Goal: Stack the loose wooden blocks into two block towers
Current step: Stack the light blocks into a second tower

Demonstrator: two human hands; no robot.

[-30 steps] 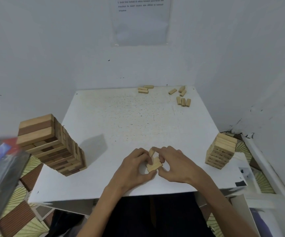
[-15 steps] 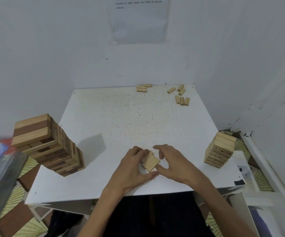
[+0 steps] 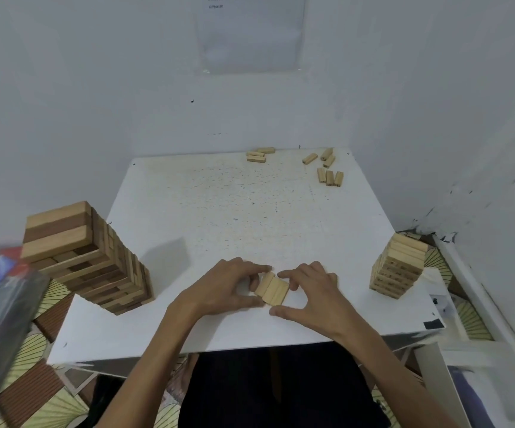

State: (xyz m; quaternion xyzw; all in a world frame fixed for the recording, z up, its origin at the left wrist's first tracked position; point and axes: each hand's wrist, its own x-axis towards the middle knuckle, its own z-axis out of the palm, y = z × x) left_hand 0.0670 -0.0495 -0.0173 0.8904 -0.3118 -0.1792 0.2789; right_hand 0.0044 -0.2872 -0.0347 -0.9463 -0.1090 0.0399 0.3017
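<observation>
Pale wooden block trio [image 3: 272, 288], tilted half second ago, now flat at white square table's [image 3: 219, 211] near edge. Tall two-tone wooden tower [image 3: 89, 257] at table's left corner, small pale tower [image 3: 399, 265] right. Left hand [image 3: 219, 288], right hand [image 3: 314, 295] pinch trio, probably squaring layer. Loose pale blocks [image 3: 329, 177] at table's far edge.

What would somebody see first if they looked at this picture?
The left hand and right hand pinch a little row of pale blocks at the front of the white table. A big striped tower stands at its left edge, a smaller pale tower at the right. Loose blocks lie at the far edge.
</observation>
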